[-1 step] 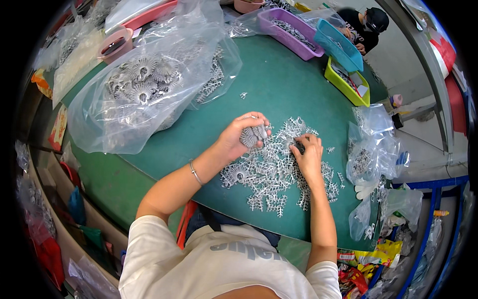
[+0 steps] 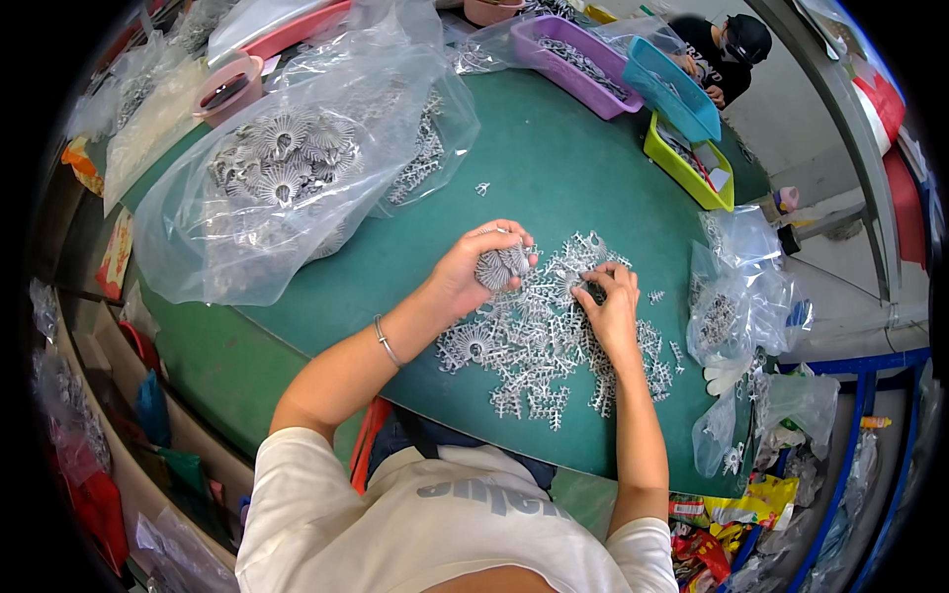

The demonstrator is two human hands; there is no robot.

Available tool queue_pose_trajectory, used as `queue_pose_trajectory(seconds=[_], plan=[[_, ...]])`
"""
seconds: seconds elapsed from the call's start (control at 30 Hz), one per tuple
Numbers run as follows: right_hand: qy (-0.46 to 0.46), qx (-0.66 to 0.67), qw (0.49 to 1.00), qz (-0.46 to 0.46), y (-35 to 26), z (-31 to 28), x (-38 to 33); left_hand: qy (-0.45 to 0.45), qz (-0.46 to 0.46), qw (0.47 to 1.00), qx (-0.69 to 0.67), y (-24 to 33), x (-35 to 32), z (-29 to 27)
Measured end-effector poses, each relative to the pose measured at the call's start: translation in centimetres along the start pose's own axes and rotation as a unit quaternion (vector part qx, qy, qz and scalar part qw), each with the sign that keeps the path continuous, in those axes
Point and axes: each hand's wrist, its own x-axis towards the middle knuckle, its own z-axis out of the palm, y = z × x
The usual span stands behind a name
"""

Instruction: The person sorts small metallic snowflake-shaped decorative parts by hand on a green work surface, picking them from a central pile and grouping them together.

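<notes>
Ribbed grey pieces (image 2: 501, 265) — in left hand (image 2: 461, 272)

1. Fairly bright, diffuse light spreads evenly over the matte green flat tabletop (image 2: 563, 178); its source cannot be told, and shadows look soft and weak
2. Pale glare streaks the large, clear, wrinkled plastic bag (image 2: 183, 242)
3. Small glints dot the heap of branching silver metal pieces (image 2: 534, 341), fairly sharp near the centre
4. Brown-grey boarded shelving (image 2: 102, 351) at the left is dimmer
5. Fisheye distortion bows the long grey metal beam (image 2: 878, 198); the rim softens into black corners
</notes>
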Motion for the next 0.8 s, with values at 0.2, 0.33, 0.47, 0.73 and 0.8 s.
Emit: queue_pose_trajectory(seconds=[0.2, 0.33, 0.47, 0.73, 0.8], plan=[[-0.01, 0.05, 0.997, 0.066, 0.4, 0.6, 0.0, 0.022, 0.004, 1.0, 0.007, 0.0, -0.2, 0.2], [-0.003, 0.018, 0.998, 0.06, -0.5, 0.9, -0.3, 0.035, -0.005, 0.999, -0.001, 0.0, -0.2, 0.5], [-0.012, 0.096, 0.994, 0.056, -0.2, -0.4, -0.2, 0.05, -0.004, 0.999, -0.003, 0.1, -0.2, 0.5], [0.002, 0.162, 0.987, 0.006, -0.2, -5.7, 0.2, 0.061, -0.006, 0.998, -0.015, 0.0, -0.1, 0.3], [-0.026, 0.11, 0.99, 0.085, 1.0, -6.0, 0.0, 0.066, -0.007, 0.998, -0.016, 0.0, -0.2, 0.5]])
